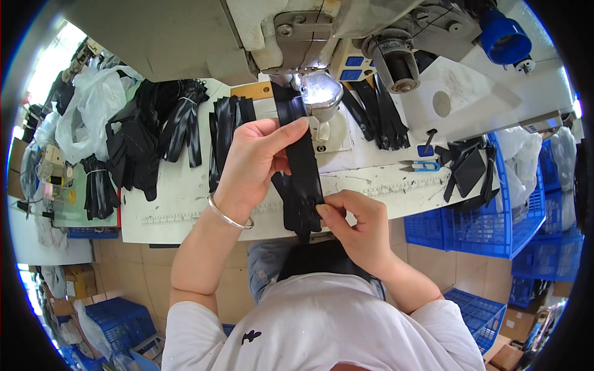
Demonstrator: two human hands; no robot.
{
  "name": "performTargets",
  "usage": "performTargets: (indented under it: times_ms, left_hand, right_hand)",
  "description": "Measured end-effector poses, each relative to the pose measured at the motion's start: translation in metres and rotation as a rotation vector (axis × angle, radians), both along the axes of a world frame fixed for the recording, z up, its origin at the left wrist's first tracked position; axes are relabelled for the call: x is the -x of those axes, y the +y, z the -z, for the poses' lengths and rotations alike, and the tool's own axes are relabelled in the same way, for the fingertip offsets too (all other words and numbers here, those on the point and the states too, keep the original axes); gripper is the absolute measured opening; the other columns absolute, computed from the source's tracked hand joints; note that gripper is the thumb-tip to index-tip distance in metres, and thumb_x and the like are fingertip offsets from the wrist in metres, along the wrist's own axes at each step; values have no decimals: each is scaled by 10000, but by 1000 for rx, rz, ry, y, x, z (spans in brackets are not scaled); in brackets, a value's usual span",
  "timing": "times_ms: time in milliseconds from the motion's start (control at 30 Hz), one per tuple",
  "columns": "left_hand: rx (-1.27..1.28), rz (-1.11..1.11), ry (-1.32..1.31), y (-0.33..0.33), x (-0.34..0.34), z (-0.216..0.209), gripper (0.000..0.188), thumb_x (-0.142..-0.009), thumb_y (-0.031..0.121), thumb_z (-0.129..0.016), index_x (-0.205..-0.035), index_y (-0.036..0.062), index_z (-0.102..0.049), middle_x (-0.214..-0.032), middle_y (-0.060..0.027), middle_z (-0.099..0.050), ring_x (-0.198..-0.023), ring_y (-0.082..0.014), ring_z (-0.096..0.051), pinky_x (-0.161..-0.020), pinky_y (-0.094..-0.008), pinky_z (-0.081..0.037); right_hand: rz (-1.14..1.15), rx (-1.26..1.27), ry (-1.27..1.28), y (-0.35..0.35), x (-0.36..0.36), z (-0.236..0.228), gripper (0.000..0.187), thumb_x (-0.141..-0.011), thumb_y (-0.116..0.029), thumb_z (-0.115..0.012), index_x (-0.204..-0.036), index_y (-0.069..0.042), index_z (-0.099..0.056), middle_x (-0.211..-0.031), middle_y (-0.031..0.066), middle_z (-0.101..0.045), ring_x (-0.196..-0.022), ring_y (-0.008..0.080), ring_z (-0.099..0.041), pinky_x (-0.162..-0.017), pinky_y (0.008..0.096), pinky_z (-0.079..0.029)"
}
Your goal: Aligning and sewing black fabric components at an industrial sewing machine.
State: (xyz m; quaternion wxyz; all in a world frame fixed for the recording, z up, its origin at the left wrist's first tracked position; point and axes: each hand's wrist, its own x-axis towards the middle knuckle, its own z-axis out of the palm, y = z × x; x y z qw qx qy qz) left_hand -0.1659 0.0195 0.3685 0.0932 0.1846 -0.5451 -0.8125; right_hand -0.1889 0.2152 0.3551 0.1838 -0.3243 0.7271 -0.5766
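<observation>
A long black fabric strip [299, 157] runs from under the lit needle area of a sewing machine [260, 18] toward me, its near end hanging past the table's front edge. My left hand [260, 148] is closed on the strip's left side just below the machine, thumb on top. Between the thumb and fingertips of my right hand [359, 222], the right edge of the strip is pinched near its lower end. More black material lies folded beneath the strip. The stitching point itself is partly hidden by the machine and glare.
Left on the white table [173, 213] lie bundles of black strips [184, 123] and a clear plastic bag [93, 111]. Rightward are more black strips [380, 117], blue-handled thread snips [424, 166] and black pieces [467, 170]. Blue crates [476, 229] stand against the table's right side.
</observation>
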Motion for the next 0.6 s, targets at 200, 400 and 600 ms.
performTargets:
  times_ms: [200, 400, 600]
  left_hand:
    - [41, 16, -11, -5, 11, -8, 191, -847, 207, -689, -821, 22, -650, -718, -34, -662, -537, -63, -602, -463, -183, -467]
    - [42, 15, -10, -8, 14, -10, 201, -841, 209, -696, -808, 16, -650, -725, -37, -663, -539, -60, -602, -462, -180, -466]
    - [-13, 4, 4, -7, 15, -7, 190, -843, 198, -692, -789, 24, -637, -741, -42, -664, -545, -64, -607, -467, -182, -475]
  right_hand:
    - [35, 76, 29, -8, 3, 1, 79, -832, -32, -654, -846, 38, -620, -696, 80, -590, -589, 128, -582, -533, 251, -461]
    - [52, 125, 66, -14, 4, 4, 64, -829, -33, -652, -828, 22, -619, -669, 65, -585, -581, 125, -561, -527, 263, -440]
    - [52, 109, 3, -14, 5, 7, 54, -833, -32, -648, -830, 16, -623, -664, 56, -589, -579, 113, -558, -533, 249, -433]
